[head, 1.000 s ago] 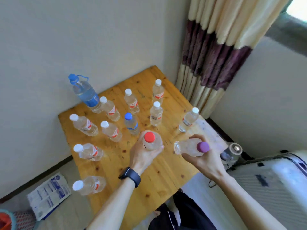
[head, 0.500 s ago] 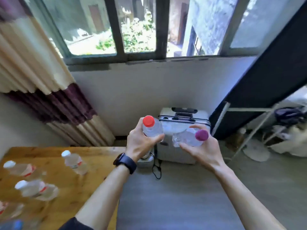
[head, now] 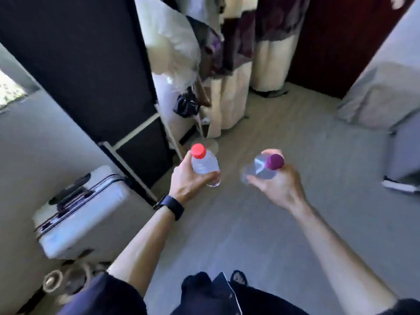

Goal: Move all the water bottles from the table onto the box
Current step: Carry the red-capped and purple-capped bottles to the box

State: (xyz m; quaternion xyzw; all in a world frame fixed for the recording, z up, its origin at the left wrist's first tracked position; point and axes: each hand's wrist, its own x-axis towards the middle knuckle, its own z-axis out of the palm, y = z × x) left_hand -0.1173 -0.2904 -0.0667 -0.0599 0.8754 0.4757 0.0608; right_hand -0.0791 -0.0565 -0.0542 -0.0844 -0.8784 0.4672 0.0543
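Two bottles were in transit: your left hand (head: 188, 180) gripped the red-capped bottle (head: 204, 165), your right hand (head: 278, 185) clasped the purple-capped bottle (head: 264, 168). You had turned away from the table within the last second (it and the window left view); the suitcase (head: 79, 212) slid to your left. No box was visible yet.

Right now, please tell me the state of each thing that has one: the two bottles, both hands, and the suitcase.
Red-capped bottle: capped, roughly upright, held in the air.
Purple-capped bottle: capped, tilted on its side, held in the air.
Left hand: closed around the red-capped bottle.
Right hand: closed around the purple-capped bottle.
Suitcase: shut, standing on the floor.
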